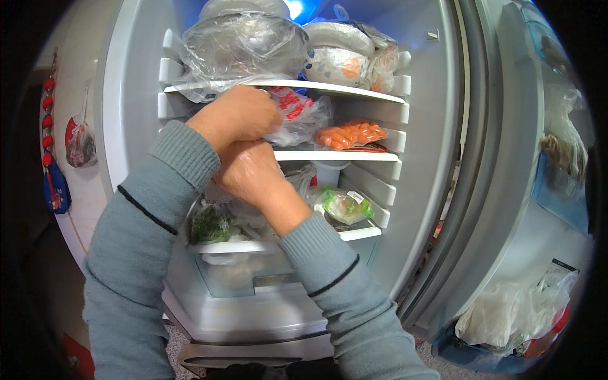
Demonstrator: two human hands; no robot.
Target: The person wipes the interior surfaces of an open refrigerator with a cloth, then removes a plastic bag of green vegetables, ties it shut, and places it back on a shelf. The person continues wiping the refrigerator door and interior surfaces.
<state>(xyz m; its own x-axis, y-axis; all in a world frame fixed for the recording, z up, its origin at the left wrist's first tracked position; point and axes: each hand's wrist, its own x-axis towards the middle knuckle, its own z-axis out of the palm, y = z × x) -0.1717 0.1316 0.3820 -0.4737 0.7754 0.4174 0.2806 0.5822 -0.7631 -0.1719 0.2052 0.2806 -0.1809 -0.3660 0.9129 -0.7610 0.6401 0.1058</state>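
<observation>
Both my hands reach into an open refrigerator, wrists crossing near its second shelf. My left hand (242, 114) is uppermost, knuckles towards me, against a clear plastic bag with red print (297, 111); its fingertips are hidden. Just below, my right hand (249, 171) bends to the left, its fingers hidden behind my left wrist and sleeve. What either hand holds cannot be seen. To the right of the bag, a clear pack of small orange sausages or carrots (351, 135) lies on the second shelf (337, 156).
Above, the top shelf (332, 90) bears a bag-wrapped bowl (247, 45) and a patterned bowl (337, 66). Lower down are bagged leafy greens (211, 224), another produce bag (346, 206) and a clear drawer (228, 275). The open door (503, 190) at right has loaded bins (484, 351).
</observation>
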